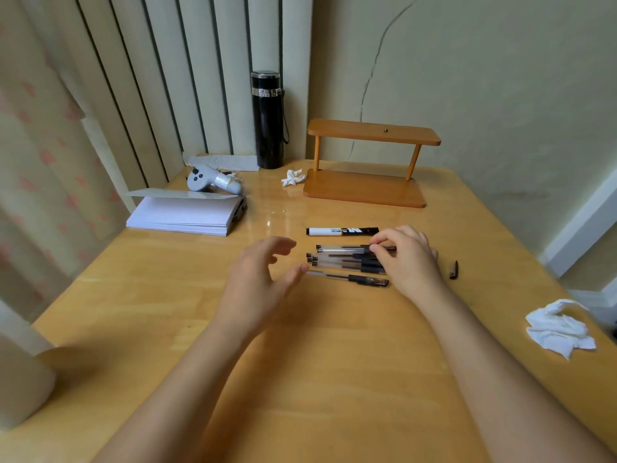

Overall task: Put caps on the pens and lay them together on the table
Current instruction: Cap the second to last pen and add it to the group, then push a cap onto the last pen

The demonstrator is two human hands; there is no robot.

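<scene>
Pens (347, 260): a small group of clear-barrelled gel pens with black grips and black end plugs, lying side by side on the wooden table (300, 362), all pointing left to right, at mid-table. The topmost pen (340, 249) lies slightly apart above the bundle. The lowest pen (349, 278) lies just below the group, capped, its clear black-tinted cap at the right end.

Marker (342, 231): white barrel with black cap and black print, lying parallel to the pens, just behind them.

Loose cap (453, 270): small, dark, lying alone on the table to the right of the pens, well apart from them.

Right hand (409, 257): palm down over the right ends of the pens, fingertips pinched on the grip end of the topmost pen.

Left hand (263, 282): spread wide, fingers curled loosely, empty, just left of the pens; thumb tip near the left end of the lowest pen.

Other items: black flask (268, 120) and wooden shelf (367, 165) at the back; stack of paper (183, 213) at left; crumpled tissue (559, 329) at right edge.
</scene>
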